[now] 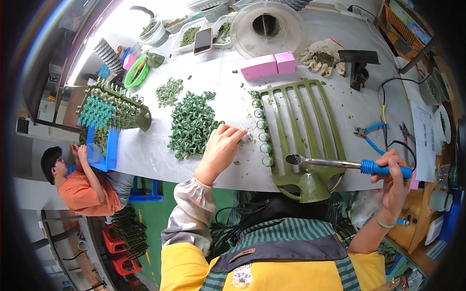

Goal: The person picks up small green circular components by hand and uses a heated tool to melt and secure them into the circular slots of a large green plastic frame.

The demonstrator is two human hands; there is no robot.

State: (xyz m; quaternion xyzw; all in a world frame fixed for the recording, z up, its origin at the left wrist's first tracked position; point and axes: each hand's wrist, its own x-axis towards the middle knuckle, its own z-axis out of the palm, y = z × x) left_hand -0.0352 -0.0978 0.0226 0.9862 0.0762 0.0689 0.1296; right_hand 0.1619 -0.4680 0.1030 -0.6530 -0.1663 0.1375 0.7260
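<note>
Clutter is crowding the surface [150, 150] I am watching from afar. Right of centre, an olive slotted frame [310, 182] is lying flat, with a row of green rings [264, 137] running along its left edge. At the right, the right hand [392, 177] is gripping a metal-shafted tool [340, 164], its fingers wrapping the blue handle; the shaft is crossing over the frame's lower part and blocking my view there. The left hand [221, 150] is covering the lower right edge of a pile of dark green curled pieces [194, 121] near centre; its fingers are bending toward the rings, but I cannot tell whether they are pinching anything.

Pink blocks [258, 67] are sitting just above the frame; a stained glove [323, 56] and a black stand [358, 68] are filling its upper right. Blue-handled cutters [372, 140] are lying at the right beside a cord [384, 114]. At far left, another person [90, 194] in orange is working beside a blue tray [112, 145].
</note>
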